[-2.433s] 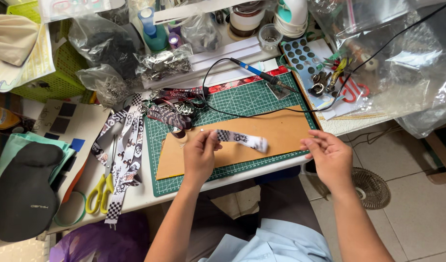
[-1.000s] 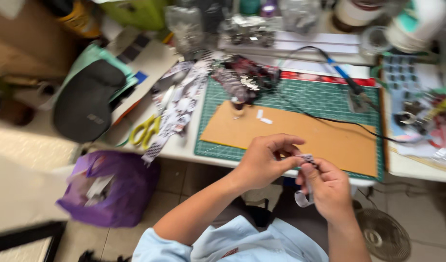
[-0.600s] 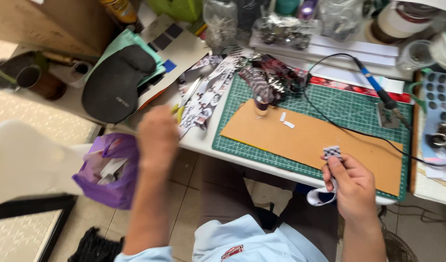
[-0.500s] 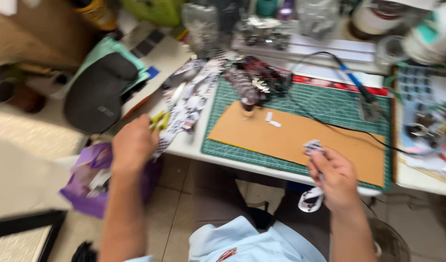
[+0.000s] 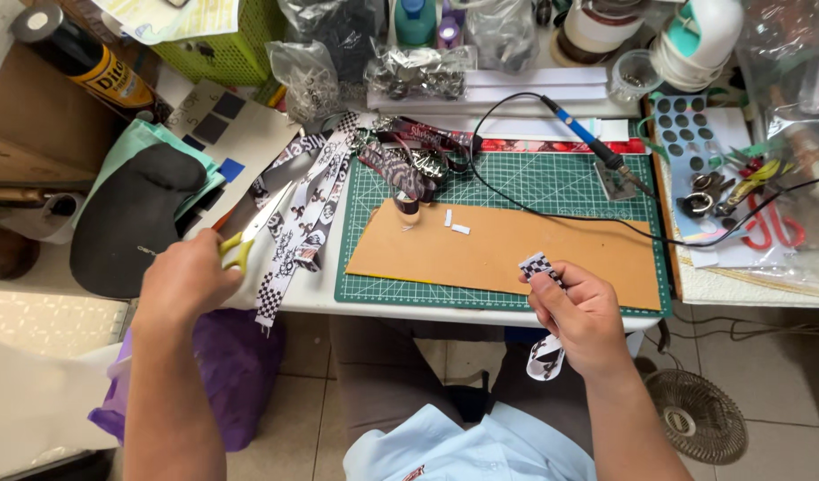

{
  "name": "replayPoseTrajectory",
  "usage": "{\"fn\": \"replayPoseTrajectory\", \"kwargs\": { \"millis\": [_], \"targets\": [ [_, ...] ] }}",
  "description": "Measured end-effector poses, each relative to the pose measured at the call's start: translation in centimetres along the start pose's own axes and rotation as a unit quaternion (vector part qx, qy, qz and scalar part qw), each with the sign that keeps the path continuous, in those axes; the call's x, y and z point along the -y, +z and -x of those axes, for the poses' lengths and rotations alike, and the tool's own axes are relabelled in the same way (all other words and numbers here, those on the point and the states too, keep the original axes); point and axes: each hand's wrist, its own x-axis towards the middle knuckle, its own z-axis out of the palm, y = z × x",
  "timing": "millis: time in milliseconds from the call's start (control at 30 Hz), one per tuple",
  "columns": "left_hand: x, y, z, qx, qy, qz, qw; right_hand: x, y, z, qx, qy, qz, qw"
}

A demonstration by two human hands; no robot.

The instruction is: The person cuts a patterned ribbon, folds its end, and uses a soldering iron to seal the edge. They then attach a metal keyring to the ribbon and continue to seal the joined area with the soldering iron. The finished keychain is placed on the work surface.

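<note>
My left hand (image 5: 189, 281) grips the yellow handles of a pair of scissors (image 5: 252, 228) at the table's left front edge, blades pointing up and to the right over several patterned ribbon strips (image 5: 303, 214). My right hand (image 5: 580, 312) holds a black-and-white checkered ribbon strip (image 5: 541, 267) over the front edge of the table; its loose end hangs below the hand. A brown board (image 5: 534, 249) lies on the green cutting mat (image 5: 552, 178) just beyond that hand.
A blue-handled soldering iron (image 5: 592, 147) with a black cord lies across the mat's far side. A black padded rest (image 5: 129, 218) sits at the left, a purple bag (image 5: 227, 374) below the table, a small fan (image 5: 699, 414) on the floor at the right. Bags, tape rolls and a green basket crowd the back.
My left hand let go of the checkered strip, swung left and closed on the scissors. My right hand kept the strip and stayed at the front edge.
</note>
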Motion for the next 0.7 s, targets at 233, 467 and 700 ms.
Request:
{"fn": "replayPoseTrajectory", "kwargs": {
  "millis": [233,467,700],
  "targets": [
    [-1.7,-0.3,5.5,-0.219,-0.048,0.055,0.973,-0.1,0.1,-0.1,-0.047,-0.021,0.013,0.999],
    [-11.7,2.4,11.0,-0.100,0.237,0.354,0.899,0.4,0.8,0.4,-0.039,-0.103,0.051,0.993],
    [-18.4,0.0,11.9,0.096,0.411,0.287,0.860,1.8,0.9,2.9,-0.003,-0.098,0.098,0.990]
  ]
}}
